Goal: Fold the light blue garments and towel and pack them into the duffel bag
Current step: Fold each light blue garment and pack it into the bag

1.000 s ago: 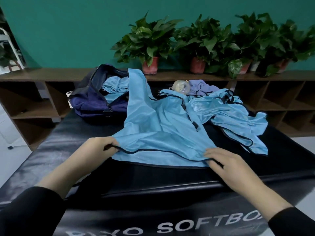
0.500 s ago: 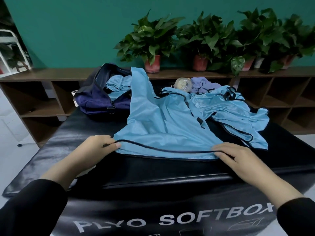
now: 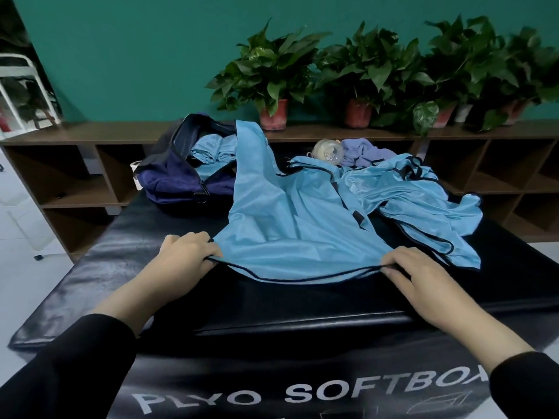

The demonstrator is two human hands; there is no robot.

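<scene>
A light blue vest with black trim lies spread on the black soft box. My left hand pinches the left corner of its near hem. My right hand pinches the right corner, and the hem sags between them. More light blue garments lie crumpled to the right. At the back left, a navy duffel bag stands open with folded light blue cloth inside. One strap of the vest reaches up over the bag's edge.
A clear bottle and a lilac cloth lie at the back of the box. Behind runs a low wooden shelf with several potted plants on top. Tiled floor lies to the left.
Both hands have drawn the hem a little away from me and gathered it; the right hand's fingers now curl on the trim. The view has tilted slightly.
</scene>
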